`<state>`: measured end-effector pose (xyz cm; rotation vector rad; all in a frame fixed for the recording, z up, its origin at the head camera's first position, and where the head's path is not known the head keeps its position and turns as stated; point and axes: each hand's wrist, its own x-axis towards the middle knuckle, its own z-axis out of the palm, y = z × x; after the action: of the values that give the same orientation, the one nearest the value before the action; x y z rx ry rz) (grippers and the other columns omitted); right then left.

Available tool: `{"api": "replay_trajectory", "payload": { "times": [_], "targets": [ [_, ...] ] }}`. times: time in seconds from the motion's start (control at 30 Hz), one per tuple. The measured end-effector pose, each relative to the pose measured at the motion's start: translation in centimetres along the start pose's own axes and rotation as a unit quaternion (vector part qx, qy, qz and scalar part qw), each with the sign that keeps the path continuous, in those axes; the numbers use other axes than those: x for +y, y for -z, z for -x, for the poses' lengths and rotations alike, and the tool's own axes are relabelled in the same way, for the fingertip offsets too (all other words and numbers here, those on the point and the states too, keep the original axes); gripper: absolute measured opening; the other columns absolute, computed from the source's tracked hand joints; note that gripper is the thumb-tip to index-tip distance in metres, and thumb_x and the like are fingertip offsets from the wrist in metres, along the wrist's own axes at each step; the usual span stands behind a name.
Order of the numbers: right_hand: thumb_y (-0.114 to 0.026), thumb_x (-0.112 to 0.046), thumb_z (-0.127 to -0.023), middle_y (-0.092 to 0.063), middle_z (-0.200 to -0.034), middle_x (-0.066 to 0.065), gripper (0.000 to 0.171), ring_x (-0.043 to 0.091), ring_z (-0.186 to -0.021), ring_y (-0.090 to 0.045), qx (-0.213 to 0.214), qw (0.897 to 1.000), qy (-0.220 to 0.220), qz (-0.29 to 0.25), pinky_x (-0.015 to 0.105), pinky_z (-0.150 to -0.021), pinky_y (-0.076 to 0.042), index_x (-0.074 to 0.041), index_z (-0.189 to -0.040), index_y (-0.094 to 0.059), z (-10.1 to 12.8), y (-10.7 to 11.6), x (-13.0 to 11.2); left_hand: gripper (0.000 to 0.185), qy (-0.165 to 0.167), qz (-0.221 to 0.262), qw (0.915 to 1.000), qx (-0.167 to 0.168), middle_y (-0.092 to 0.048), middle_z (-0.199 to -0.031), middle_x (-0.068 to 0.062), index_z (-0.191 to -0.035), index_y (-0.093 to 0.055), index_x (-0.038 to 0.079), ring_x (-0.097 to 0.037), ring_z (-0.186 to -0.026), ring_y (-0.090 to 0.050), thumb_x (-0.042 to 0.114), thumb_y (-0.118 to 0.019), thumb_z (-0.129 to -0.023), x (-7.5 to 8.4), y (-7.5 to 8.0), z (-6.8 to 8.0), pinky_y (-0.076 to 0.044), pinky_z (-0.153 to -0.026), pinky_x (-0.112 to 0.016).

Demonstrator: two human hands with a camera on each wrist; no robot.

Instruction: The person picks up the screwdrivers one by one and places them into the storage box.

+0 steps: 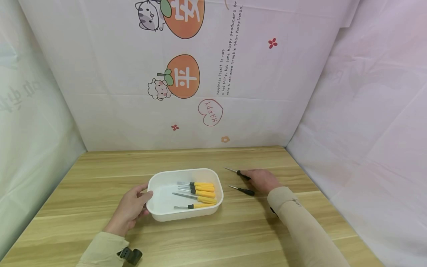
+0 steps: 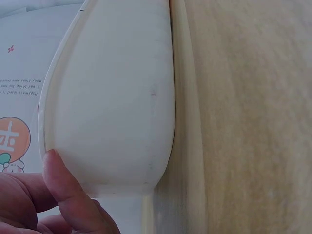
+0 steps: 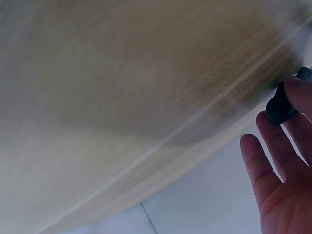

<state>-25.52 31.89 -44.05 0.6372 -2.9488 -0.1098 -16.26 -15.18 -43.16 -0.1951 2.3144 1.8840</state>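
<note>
1. Right hand (image 1: 263, 180) first: the fingers are curled around the black handle of a screwdriver (image 1: 237, 172) that's lying on the table (image 1: 100, 174). Its metal tip sticks out past the fingertips, pointing away toward the tub. In the right wrist view you can see a fingertip (image 3: 298, 95) pressed right on the dark handle, with the other fingers loosely spread below it.
2. Just beside that hand, on the side nearer the person, there's a second black screwdriver (image 1: 242, 190) flat on the wood, not touched by anything.
3. Left hand (image 1: 131, 208): thumb (image 2: 68, 192) hooked over the rim of the white plastic tub (image 1: 160, 207), the other fingers curled against its outer wall, so it's gripping the near left corner.
4. Inside the tub, past the thumb, there are four yellow-handled screwdrivers (image 1: 199, 193) lying roughly parallel, handles toward the right hand's side.
5. The tub sits between the two hands, flat on the table.
6. Further out: a white backdrop (image 1: 213, 74) with cartoon prints hangs behind the table.
</note>
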Motion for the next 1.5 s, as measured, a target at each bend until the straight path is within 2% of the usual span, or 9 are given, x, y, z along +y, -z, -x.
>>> {"api": "replay_trajectory", "payload": {
  "times": [0.5, 0.7, 1.07, 1.33, 1.5],
  "targets": [
    [-0.077, -0.006, -0.093, -0.075, -0.125, 0.007, 0.043, 0.03, -0.104, -0.074, 0.046, 0.998, 0.034, 0.016, 0.046, -0.085, -0.063, -0.019, -0.133, -0.069, 0.1, -0.6, 0.0, 0.057, 0.001, 0.0, 1.0, -0.001, -0.059, -0.129, -0.024, -0.159, -0.037, 0.002, -0.015, -0.072, -0.063, 0.02, -0.055, -0.109, 0.0, 0.0, -0.1, -0.055, -0.054, -0.023],
    [-0.074, -0.006, -0.094, -0.075, -0.125, 0.009, 0.045, 0.033, -0.103, -0.074, 0.041, 0.999, 0.028, 0.02, 0.047, -0.086, -0.063, -0.018, -0.137, -0.068, 0.2, -0.2, -0.3, 0.057, 0.0, -0.001, 1.0, -0.002, -0.059, -0.13, -0.025, -0.159, -0.036, 0.001, -0.015, -0.072, -0.063, 0.019, -0.055, -0.108, 0.0, 0.0, 0.0, -0.056, -0.054, -0.024],
    [-0.077, -0.011, -0.094, -0.075, -0.124, 0.007, 0.043, 0.031, -0.102, -0.071, 0.039, 0.999, 0.015, 0.029, 0.044, -0.087, -0.062, -0.016, -0.136, -0.07, 0.0, 0.5, -1.1, 0.058, -0.001, 0.0, 1.0, -0.004, -0.06, -0.126, -0.023, -0.16, -0.036, 0.002, -0.015, -0.072, -0.063, 0.019, -0.055, -0.108, 0.0, 0.0, 0.1, -0.056, -0.054, -0.023],
    [-0.078, -0.011, -0.092, -0.074, -0.126, 0.009, 0.046, 0.03, -0.101, -0.071, 0.059, 0.997, 0.035, 0.035, 0.044, -0.088, -0.061, -0.015, -0.136, -0.069, 0.0, 1.4, -1.7, 0.057, 0.0, 0.001, 1.0, -0.001, -0.06, -0.125, -0.022, -0.159, -0.037, 0.002, -0.015, -0.071, -0.063, 0.019, -0.055, -0.108, -0.1, 0.0, 0.1, -0.056, -0.054, -0.023],
    [-0.073, -0.002, -0.093, -0.075, -0.123, 0.009, 0.043, 0.029, -0.1, -0.072, 0.097, 0.993, 0.054, 0.04, 0.045, -0.089, -0.06, -0.014, -0.134, -0.071, -0.2, 1.8, -1.8, 0.058, 0.001, 0.0, 1.0, 0.0, -0.06, -0.128, -0.024, -0.16, -0.037, 0.002, -0.015, -0.07, -0.063, 0.019, -0.056, -0.108, 0.0, 0.0, 0.0, -0.056, -0.054, -0.024]
  ]
}}
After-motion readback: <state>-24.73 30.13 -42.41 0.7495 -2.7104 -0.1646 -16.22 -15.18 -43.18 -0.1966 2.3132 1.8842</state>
